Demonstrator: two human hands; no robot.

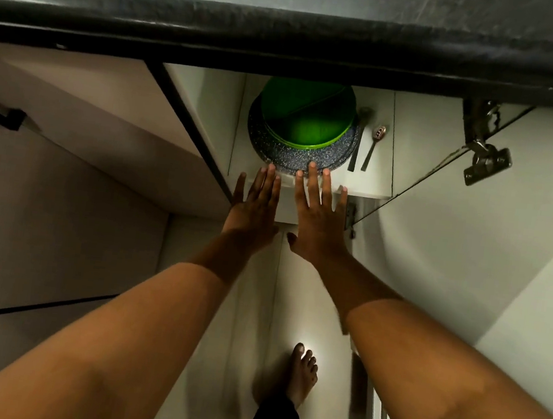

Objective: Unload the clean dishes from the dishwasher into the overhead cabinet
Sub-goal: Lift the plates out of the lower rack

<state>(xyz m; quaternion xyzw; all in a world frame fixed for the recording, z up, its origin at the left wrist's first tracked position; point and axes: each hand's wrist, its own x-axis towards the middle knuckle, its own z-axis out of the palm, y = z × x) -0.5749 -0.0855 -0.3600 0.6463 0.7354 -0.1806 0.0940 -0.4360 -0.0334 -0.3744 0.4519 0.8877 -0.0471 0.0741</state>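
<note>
A green bowl (304,116) sits upside down on a dark speckled plate (285,153) on a white cabinet shelf (374,182). Two spoons (371,151) lie on the shelf to the right of the plate. My left hand (254,207) and my right hand (319,217) reach side by side toward the shelf's front edge, fingers straight and spread. The fingertips of both hands meet the plate's near rim. Neither hand holds anything.
A black countertop edge (287,41) crosses the view above the shelf. An open cabinet door with a metal hinge (484,160) stands at the right; another door (106,114) is at the left. A bare foot (301,374) stands on the pale floor below.
</note>
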